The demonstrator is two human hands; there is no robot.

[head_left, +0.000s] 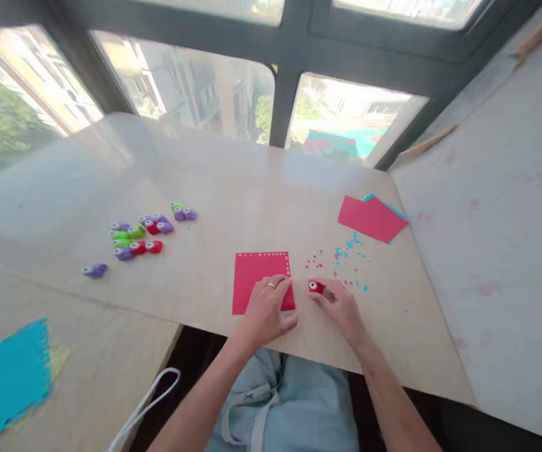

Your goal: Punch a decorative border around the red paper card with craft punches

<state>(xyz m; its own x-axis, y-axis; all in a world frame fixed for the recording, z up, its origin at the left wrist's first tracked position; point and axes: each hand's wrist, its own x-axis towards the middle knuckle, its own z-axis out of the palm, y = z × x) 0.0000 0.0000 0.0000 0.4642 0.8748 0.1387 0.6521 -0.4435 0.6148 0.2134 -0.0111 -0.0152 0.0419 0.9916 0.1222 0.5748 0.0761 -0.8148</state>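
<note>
The red paper square [261, 279] lies near the table's [233, 188] front edge. The left hand [267, 309] presses it flat with spread fingers, probably to steady it, while the right hand [339, 304] pinches a small red punch [316, 287] just beside its right edge. Confetti [346, 257] lies beyond.

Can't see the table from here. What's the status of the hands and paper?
Left hand flat on red paper square. Right hand pinching small red punch beside it. Paper bits scattered at right.

Bare table [233, 188] is lying open across the frame's centre and top; punches [143, 235] are crowding the left middle, paper stack [372, 216] and confetti [350, 254] are occupying the right.
</note>
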